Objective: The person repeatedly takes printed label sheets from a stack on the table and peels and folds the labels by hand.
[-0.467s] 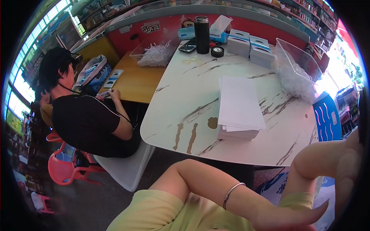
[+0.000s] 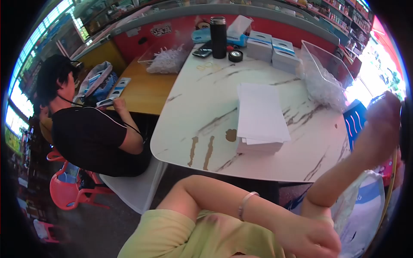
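My left hand (image 2: 310, 239), with a silver bracelet (image 2: 245, 205) on its wrist, reaches across my body to the lower right. Its fingers are curled, and it lies close to my right upper arm; whatever it may hold is hidden. My right arm bends at the elbow and rises along the right side. At its end, my right hand (image 2: 382, 124) is dark and blurred, with curled fingers and a shiny patch at the top that I cannot make out. The stack of white sheets (image 2: 263, 114) lies on the marble-patterned table (image 2: 206, 99), apart from both hands.
Along the table's back stand a black bottle (image 2: 218, 38), its lid (image 2: 235, 56), a phone (image 2: 202, 50), tissues (image 2: 238, 30) and small boxes (image 2: 284, 55). A clear bin (image 2: 327, 77) is at right. A seated person (image 2: 92, 133) works at the wooden table (image 2: 142, 92).
My right hand has swung up and shows further up the right edge. My left hand's fingers have curled in from a stretched thumb. The view has shifted slightly.
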`<state>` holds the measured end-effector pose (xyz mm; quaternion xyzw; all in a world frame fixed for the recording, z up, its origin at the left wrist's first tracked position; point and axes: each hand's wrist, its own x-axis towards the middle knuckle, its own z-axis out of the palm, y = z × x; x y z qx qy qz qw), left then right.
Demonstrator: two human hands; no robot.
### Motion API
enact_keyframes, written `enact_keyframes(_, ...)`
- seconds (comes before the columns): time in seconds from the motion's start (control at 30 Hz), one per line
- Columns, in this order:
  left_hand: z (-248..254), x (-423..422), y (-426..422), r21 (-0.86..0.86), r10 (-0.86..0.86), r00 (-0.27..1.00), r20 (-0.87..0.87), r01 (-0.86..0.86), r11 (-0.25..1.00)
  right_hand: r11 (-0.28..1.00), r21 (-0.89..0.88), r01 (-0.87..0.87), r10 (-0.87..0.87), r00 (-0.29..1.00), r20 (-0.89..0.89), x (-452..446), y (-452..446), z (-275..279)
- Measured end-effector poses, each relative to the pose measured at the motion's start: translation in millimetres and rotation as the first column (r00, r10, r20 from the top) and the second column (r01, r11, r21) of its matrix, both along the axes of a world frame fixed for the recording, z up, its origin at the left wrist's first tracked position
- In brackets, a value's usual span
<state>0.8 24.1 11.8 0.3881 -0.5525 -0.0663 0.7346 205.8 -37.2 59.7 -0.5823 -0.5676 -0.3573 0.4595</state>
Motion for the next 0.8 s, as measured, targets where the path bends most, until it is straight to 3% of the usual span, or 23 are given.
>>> enact_keyframes(0.03,-11,0,0,0.001,0.173,0.981,0.088,-0.174,0.985,0.996,-0.066,0.059,-0.035,0.947,0.319,-52,43,7)
enact_keyframes(0.07,-18,1,5,-0.046,0.37,0.907,0.2,-0.369,0.928,0.975,-0.021,-0.223,0.221,0.973,-0.059,-52,61,-21)
enact_keyframes(0.1,-24,1,12,-0.109,0.549,0.781,0.298,-0.543,0.833,0.97,-0.184,-0.16,0.1,0.949,-0.299,-55,64,-37)
enact_keyframes(0.17,-44,-4,26,-0.067,0.521,0.804,0.287,-0.526,0.848,0.859,-0.472,-0.197,0.026,0.939,-0.343,-52,70,-68)
enact_keyframes(0.2,-57,-9,38,0.209,0.361,0.898,0.253,-0.415,0.886,0.809,-0.557,-0.186,0.026,0.959,-0.282,-52,71,-77)
enact_keyframes(0.23,-66,-15,50,0.466,0.205,0.964,0.171,-0.262,0.845,0.753,-0.635,-0.171,0.034,0.975,-0.222,-52,72,-85)
enact_keyframes(0.3,-67,-23,84,0.515,0.323,0.946,0.026,-0.29,0.807,0.694,-0.68,-0.237,0.032,0.953,-0.3,-51,72,-102)
enact_keyframes(0.33,-61,-28,106,0.556,0.466,0.879,-0.098,-0.34,0.759,0.659,-0.713,-0.239,0.016,0.952,-0.305,-51,71,-107)
enact_keyframes(0.37,-55,-32,127,0.602,0.595,0.775,-0.212,-0.376,0.704,0.62,-0.747,-0.243,-0.001,0.951,-0.31,-52,71,-110)
enact_keyframes(0.4,-55,-32,144,0.521,0.788,0.588,-0.183,-0.622,0.585,0.596,-0.763,-0.25,-0.019,0.946,-0.325,-52,71,-111)
enact_keyframes(0.43,-65,-27,163,0.398,0.865,0.406,-0.293,-0.771,0.497,0.595,-0.764,-0.25,-0.025,0.944,-0.328,-52,72,-112)
enact_keyframes(0.47,-68,-21,180,0.41,0.955,0.117,-0.272,-0.884,0.225,0.598,-0.769,-0.228,-0.025,0.953,-0.302,-54,73,-114)
enact_keyframes(0.53,-81,-13,220,0.53,0.954,-0.298,0.038,-0.803,-0.272,0.599,-0.773,-0.21,-0.021,0.961,-0.277,-55,74,-118)
enact_keyframes(0.67,-110,-4,243,0.665,0.949,-0.29,0.127,-0.685,-0.298,0.624,-0.752,-0.212,0.032,0.968,-0.247,-53,75,-122)
enact_keyframes(0.73,-115,-1,244,0.814,0.983,-0.163,0.084,-0.558,-0.162,0.63,-0.746,-0.217,0.044,0.969,-0.244,-52,75,-119)
enact_keyframes(0.8,-112,3,243,0.832,0.989,-0.145,0.043,-0.543,-0.116,0.6,-0.77,-0.217,0.052,0.971,-0.232,-52,74,-114)
